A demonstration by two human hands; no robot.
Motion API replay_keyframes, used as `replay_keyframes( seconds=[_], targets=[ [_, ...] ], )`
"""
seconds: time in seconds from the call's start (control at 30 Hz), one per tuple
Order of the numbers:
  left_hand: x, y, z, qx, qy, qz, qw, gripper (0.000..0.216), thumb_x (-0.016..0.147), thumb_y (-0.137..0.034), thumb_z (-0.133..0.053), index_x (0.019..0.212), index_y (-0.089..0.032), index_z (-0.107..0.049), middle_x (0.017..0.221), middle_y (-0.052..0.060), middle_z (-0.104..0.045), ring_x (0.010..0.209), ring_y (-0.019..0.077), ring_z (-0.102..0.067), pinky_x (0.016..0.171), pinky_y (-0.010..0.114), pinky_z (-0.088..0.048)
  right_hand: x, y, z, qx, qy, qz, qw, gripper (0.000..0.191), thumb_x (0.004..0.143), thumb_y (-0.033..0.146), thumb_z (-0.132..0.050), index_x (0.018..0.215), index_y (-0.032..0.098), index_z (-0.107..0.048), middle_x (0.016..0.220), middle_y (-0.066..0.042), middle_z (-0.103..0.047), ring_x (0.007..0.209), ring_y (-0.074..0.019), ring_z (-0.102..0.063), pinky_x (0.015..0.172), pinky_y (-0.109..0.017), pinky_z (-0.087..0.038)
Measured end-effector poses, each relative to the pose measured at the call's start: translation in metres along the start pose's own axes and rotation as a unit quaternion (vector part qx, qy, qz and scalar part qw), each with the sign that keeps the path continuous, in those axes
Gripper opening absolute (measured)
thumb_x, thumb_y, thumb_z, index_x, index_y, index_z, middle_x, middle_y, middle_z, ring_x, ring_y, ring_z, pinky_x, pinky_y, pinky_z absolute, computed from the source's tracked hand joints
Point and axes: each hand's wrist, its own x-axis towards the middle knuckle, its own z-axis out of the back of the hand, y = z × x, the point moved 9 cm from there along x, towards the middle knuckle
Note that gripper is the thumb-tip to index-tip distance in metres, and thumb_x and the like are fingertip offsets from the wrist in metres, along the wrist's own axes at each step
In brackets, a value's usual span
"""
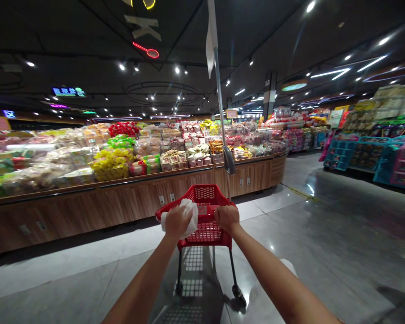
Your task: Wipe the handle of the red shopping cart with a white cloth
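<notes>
A red plastic shopping cart (204,235) on thin dark legs with wheels stands in front of me. My left hand (175,222) is closed on a crumpled white cloth (191,221), pressed at the left part of the cart's handle. To its right, my right hand (227,218) wraps bare around the red handle (207,217). A tall grey pole (220,96) rises just beyond my right hand, with a white sheet (211,45) at its top and a dark grey piece (228,161) lower down. Where the pole's foot ends is hidden.
A long wood-panelled display counter (195,180) piled with packaged food runs across ahead, curving away at its right end. Teal and pink display racks (340,153) stand on the right. Grey shiny floor (310,225) stretches between them, with a yellow line (299,192) on it.
</notes>
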Motion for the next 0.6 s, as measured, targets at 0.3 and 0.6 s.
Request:
replay_keyframes(
  seconds=[0.3,0.6],
  targets=[
    [0.001,-0.072,-0.009,-0.012,0.028,-0.056,0.998,0.030,0.084,-0.024,-0.051,0.111,-0.021,-0.065,0.110,0.009,-0.066,0.108,0.0241,-0.058,0.098,0.038,-0.041,0.003,0.023,-0.001,0.012,-0.003,0.041,0.999,0.040,0.092,0.031,-0.038,0.073,0.017,-0.071,0.076,-0.008,-0.073,0.065,-0.0160,-0.063,0.060,-0.026,-0.031],
    [0.017,0.024,0.018,-0.055,0.026,0.032,0.998,0.037,0.077,-0.004,-0.044,0.101,-0.015,-0.070,0.107,0.008,-0.071,0.102,0.0195,-0.062,0.096,0.030,-0.044,0.003,0.037,0.000,0.024,-0.004,0.046,0.999,0.037,0.090,0.029,-0.040,0.070,0.017,-0.069,0.074,-0.007,-0.073,0.065,-0.0168,-0.063,0.061,-0.028,-0.032]
  ],
)
